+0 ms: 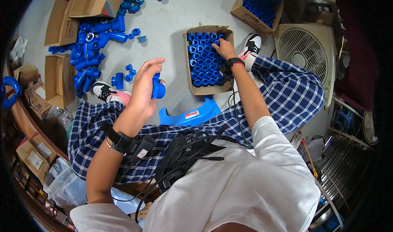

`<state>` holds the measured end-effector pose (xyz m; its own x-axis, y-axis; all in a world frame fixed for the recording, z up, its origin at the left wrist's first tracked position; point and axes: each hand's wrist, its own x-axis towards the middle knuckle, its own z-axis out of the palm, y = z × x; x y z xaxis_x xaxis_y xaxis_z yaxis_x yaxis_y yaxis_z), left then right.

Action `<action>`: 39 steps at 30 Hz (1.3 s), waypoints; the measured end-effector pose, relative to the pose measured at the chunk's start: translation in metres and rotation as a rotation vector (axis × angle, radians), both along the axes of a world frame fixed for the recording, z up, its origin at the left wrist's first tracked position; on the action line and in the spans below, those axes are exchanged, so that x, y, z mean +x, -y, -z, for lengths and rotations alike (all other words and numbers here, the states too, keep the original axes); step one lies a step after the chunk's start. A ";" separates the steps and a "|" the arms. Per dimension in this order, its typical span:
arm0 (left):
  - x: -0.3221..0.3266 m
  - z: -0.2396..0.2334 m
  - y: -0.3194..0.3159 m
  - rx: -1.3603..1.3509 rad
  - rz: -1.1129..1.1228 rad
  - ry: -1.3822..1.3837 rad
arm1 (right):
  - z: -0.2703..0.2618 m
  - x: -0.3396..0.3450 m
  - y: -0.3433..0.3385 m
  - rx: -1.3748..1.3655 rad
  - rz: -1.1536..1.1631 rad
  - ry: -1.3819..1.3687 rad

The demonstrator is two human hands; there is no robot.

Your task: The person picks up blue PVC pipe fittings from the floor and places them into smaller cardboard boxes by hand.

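Observation:
Threaded blue plastic pipe fittings (158,90) rest in my left hand (144,87), held up left of the box and partly hidden by the palm. An open cardboard box (208,91) stands on the floor before me. Inside it, blue pipe fittings (201,55) stand upright in close rows, their round openings facing up. My right hand (225,49) reaches over the box's right side, its fingertips at a blue fitting (218,42) in the upper right rows. The fingers cover much of that fitting, so whether they grip it is unclear.
Loose blue tees and elbows (92,52) lie heaped at the left beside open cardboard boxes (60,81). Another box of blue fittings (259,9) stands at the top right, near a box fan (302,47). A blue plastic stool (190,113) is between my legs. Cables (235,109) hang from my right wrist.

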<state>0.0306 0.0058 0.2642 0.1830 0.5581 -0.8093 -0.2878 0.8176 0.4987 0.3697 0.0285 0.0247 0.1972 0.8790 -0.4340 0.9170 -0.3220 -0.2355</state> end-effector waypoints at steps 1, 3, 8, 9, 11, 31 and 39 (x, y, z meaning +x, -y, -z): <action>0.001 0.001 0.000 -0.002 0.005 -0.006 | 0.001 0.001 0.000 -0.019 0.019 -0.013; 0.003 0.001 0.000 -0.005 0.014 -0.009 | 0.005 0.005 0.000 0.008 0.030 -0.041; 0.004 0.000 -0.001 -0.009 0.014 -0.021 | 0.007 0.008 0.003 0.049 0.004 -0.128; 0.004 0.000 -0.001 -0.009 0.015 -0.021 | 0.007 0.008 0.003 0.037 -0.009 -0.129; 0.004 0.001 0.000 0.003 0.003 -0.021 | 0.006 0.008 0.003 0.024 -0.022 -0.131; 0.005 -0.003 0.001 -0.154 -0.061 0.036 | -0.142 -0.140 -0.045 0.344 -0.040 -0.897; 0.003 0.000 0.002 -0.048 -0.135 0.008 | -0.209 -0.198 -0.014 0.072 -0.490 -1.120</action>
